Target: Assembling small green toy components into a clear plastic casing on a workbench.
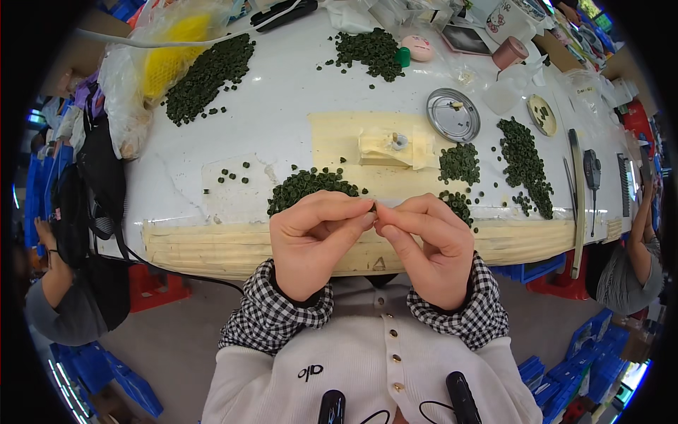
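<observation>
My left hand (309,244) pinches a tiny dark piece (373,208) between thumb and forefinger, above the table's near edge. The fingertips of my right hand (436,249) are pinched together against the same spot, and they mostly hide the piece. Just behind my left hand lies a heap of small dark green round parts (311,185). Beyond my right hand are a smaller pile of such parts (459,164) and a few more by its knuckles. A taped, cream-coloured block with a small metal post (385,146) stands on the table behind both hands.
Larger heaps of green parts (212,74) lie at the far left, far middle and right. A round metal tin lid (453,115), a pink thread spool (510,53), tweezers and a long metal strip (576,205) are rightward. People sit at both sides.
</observation>
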`<state>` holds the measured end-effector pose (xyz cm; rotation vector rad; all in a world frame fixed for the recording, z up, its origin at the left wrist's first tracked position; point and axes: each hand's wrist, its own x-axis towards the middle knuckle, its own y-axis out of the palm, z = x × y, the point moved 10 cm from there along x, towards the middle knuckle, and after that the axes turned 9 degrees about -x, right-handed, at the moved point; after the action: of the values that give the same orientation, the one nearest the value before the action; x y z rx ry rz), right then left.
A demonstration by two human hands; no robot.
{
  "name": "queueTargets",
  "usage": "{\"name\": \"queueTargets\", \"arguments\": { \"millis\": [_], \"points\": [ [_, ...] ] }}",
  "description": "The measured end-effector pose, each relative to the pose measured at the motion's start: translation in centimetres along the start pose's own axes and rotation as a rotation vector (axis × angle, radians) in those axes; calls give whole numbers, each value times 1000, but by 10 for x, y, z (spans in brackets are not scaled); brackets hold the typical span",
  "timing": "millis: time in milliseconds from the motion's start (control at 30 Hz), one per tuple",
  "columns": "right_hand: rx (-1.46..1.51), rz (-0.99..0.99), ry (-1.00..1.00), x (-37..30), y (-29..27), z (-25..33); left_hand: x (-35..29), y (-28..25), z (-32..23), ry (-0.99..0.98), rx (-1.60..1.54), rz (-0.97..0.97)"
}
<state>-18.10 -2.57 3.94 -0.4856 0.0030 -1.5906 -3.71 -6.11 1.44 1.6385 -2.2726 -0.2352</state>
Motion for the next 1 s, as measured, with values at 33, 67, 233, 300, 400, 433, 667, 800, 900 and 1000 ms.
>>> {"name": "queueTargets", "arguments": {
  "millis": [33,67,233,300,400,433,667,800,900,1000],
  "points": [
    [-75,7,-41,1,-1,7,0,1,-2,21,23,12],
    [-152,12,-81,2,-2,13,1,3,-5,42,44,27],
    [-78,-2,-109,2,-6,10,0,7,-8,76,24,61],
    [-98,-1,-118,1,-6,11,0,4,-2,-5,-67,1],
    [-134,16,-139,1,-4,17,-3,0,5,-130,-195,-110],
    [-132,19,-146,1,-4,18,-3,0,5,-116,-193,-95],
    [-117,20,-141,1,-4,16,-2,2,-7,55,33,8],
    [-111,12,-138,0,-5,15,-2,2,-8,66,87,13],
    [-112,14,-139,1,-4,15,-2,1,-9,75,89,7],
    [-107,16,-140,1,-4,15,-2,2,-9,77,81,6]
  ]
}}
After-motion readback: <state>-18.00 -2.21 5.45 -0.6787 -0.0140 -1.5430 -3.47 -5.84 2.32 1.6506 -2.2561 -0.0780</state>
